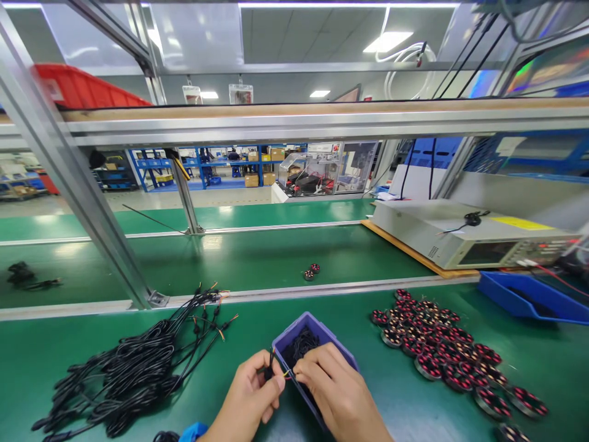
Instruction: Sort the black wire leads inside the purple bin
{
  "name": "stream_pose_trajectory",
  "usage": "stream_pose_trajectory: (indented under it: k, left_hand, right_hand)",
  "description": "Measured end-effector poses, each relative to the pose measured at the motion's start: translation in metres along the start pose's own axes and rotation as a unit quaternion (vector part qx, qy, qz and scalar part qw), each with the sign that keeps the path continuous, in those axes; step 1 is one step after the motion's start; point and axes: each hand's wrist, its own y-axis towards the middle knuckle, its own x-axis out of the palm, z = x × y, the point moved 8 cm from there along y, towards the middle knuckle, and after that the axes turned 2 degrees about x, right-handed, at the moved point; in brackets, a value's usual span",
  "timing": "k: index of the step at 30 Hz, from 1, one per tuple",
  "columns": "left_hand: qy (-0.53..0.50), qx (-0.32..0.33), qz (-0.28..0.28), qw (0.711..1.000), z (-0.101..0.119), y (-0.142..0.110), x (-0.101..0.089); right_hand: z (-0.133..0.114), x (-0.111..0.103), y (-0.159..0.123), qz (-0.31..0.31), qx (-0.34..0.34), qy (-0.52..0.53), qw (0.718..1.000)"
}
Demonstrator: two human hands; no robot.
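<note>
Over the purple bin [338, 345], both hands [294, 387] pinch a thin-wired black cable [269, 371].

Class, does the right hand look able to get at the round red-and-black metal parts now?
Probably yes: open green tabletop lies between the right hand and the round parts, though its fingers seem busy with thin coloured wires.

This is an electronics assembly workshop on a factory floor. A green tabletop [257, 258] framed in aluminium profile [276, 126] carries a heap of black cables [133, 362], a cluster of round motor parts with reddish windings [442, 344] and a grey bench instrument with a screen [469, 233]. Beyond stand blue storage racks [202, 166] with cardboard boxes [251, 180] and a clear-covered machine [306, 175], under ceiling light panels [389, 42].
</note>
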Motion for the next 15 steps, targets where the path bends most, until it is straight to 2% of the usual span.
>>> stream_pose_trajectory:
  k: [4,8,10,12,15]
  left_hand:
    - [0.004,-0.001,0.006,1.000,-0.001,0.000,0.001]
    - [-0.016,-0.008,-0.012,1.000,0.000,-0.002,0.005]
    - [-0.025,-0.012,-0.024,0.999,0.001,-0.003,0.007]
    - [-0.026,-0.015,-0.030,0.999,0.003,-0.004,0.007]
    - [-0.023,-0.017,-0.038,0.999,0.004,-0.005,0.007]
  right_hand:
    - [-0.002,0.001,-0.002,0.008,-0.015,-0.030,0.999]
    - [0.002,0.005,-0.006,-0.003,0.019,0.037,0.999]
    - [0.009,0.003,-0.006,0.019,0.070,0.095,0.993]
    - [0.021,0.002,-0.008,0.052,0.146,0.168,0.974]
    - [0.039,0.014,-0.015,0.055,0.279,0.300,0.911]
